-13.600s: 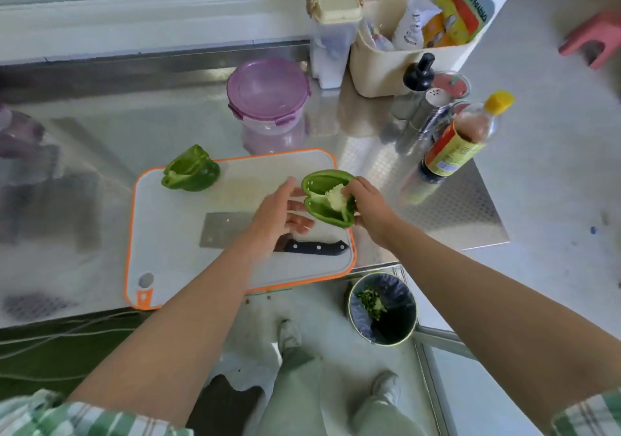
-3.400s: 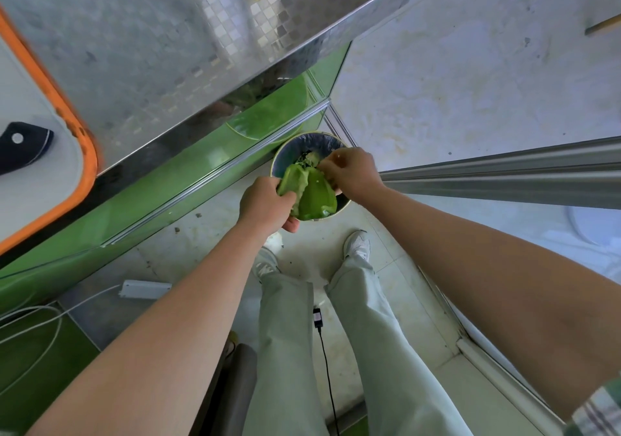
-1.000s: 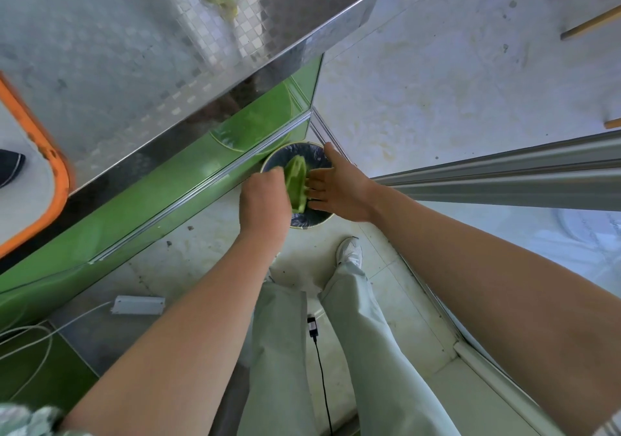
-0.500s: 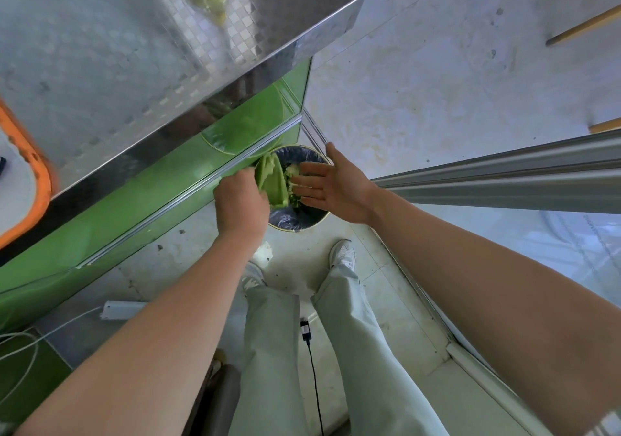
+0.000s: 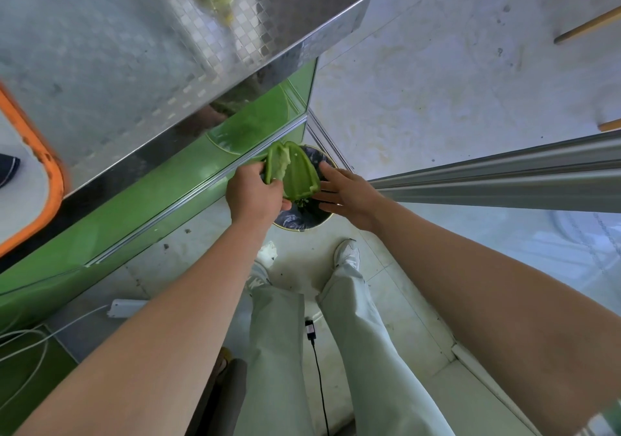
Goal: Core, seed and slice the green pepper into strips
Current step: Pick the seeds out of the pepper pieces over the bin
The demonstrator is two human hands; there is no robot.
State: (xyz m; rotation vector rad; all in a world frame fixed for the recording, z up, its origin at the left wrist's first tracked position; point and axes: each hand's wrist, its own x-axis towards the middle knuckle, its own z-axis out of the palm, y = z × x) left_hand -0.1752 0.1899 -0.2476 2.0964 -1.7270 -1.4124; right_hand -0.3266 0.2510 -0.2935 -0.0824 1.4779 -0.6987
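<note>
I look down past the steel counter at the floor. My left hand [image 5: 256, 193] grips a green pepper half [image 5: 294, 171] by its left edge, cut side up, over a round waste bin [image 5: 302, 222] on the floor. Pale pith still shows inside the pepper near my fingers. My right hand [image 5: 346, 195] is beside the pepper on its right, fingers straight and spread, fingertips at or near its edge. Green scraps lie in the bin under the pepper. At the far left, a corner of the orange-rimmed cutting board [image 5: 40, 180] with the black knife handle [image 5: 7, 171] shows.
The steel counter [image 5: 168, 49] fills the upper left, with a green panel [image 5: 134, 213] below its edge. A metal rail [image 5: 504, 177] runs right of the bin. My legs and shoes stand just below the bin. A white power strip [image 5: 126, 308] and cables lie on the floor.
The pepper half has turned from edge-on to cut side facing up over the bin. My right hand stays open and has drawn slightly to the pepper's right side.
</note>
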